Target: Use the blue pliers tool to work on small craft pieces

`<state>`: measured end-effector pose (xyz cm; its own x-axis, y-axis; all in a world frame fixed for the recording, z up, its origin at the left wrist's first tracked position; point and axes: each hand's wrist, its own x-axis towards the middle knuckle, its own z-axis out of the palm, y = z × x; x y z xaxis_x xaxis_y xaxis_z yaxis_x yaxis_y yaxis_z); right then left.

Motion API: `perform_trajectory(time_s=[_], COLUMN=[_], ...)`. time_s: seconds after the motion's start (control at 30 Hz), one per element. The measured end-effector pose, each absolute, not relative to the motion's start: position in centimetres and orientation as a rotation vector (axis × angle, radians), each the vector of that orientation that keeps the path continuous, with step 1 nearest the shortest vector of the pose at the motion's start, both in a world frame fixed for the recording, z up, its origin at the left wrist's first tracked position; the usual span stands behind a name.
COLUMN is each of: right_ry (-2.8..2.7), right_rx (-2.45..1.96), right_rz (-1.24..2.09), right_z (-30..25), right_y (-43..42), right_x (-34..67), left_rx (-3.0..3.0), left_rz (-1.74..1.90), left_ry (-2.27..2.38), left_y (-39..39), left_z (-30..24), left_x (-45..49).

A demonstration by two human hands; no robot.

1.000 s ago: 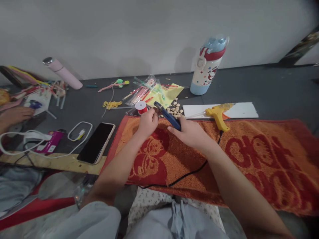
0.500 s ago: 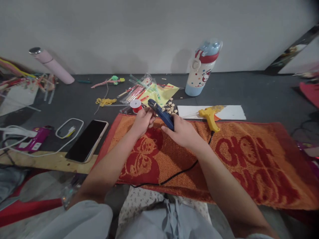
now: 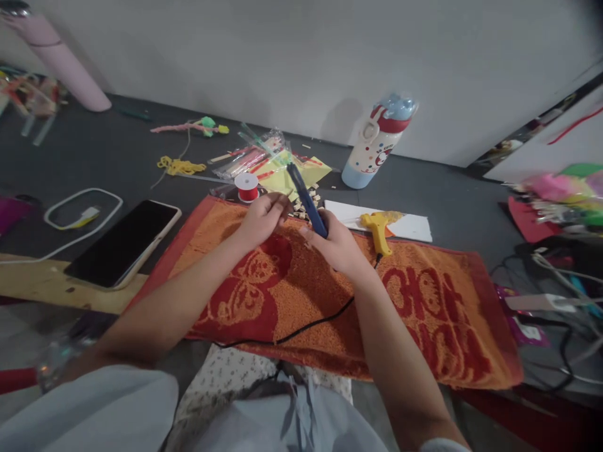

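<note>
The right hand (image 3: 336,245) is gripping a slim, dark-blue tool (image 3: 307,199), its fingers closing around the near end, over the far part of a rough-pile orange towel (image 3: 311,282). The tool's long axis is slanting, its free end pointing away from the person and slightly left. The left hand (image 3: 261,221) is hovering just beside, fingertips bunching narrowly; whether they are pinching anything, I cannot tell. Small blocky wood pieces (image 3: 300,207) are lying beyond.
</note>
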<state>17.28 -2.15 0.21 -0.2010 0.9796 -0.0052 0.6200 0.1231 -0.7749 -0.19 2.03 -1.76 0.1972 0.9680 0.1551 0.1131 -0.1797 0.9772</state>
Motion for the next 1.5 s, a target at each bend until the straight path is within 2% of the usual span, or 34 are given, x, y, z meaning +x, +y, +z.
perform_trajectory(time_s=[0.13,0.3,0.77,1.07,1.5], right_ry=[-1.554,-1.323,-1.275,-1.136,-0.984], right_rx=[-1.444,-1.329,-1.289,-1.184,-1.072], right_rz=[1.08,1.154,1.23,1.293,1.486], right_z=[-0.6,-1.0,-0.4,-0.9,-0.7], right_y=[-1.3,-1.0,-1.3,-1.3,-1.2], right_x=[17.2,17.0,17.4,17.1,17.3], left_rx=[1.934,2.25,2.4,2.468,2.474], left_rz=[1.052,0.968,0.873,1.043,1.092], left_ry=[1.153,1.096,0.995,0.915,0.902], left_y=[1.6,1.1,0.9,1.0,0.3], left_z=[-2.1,-2.5,-3.1,-3.7,-3.2], left_x=[-0.2,0.0,0.1,0.1,0.3])
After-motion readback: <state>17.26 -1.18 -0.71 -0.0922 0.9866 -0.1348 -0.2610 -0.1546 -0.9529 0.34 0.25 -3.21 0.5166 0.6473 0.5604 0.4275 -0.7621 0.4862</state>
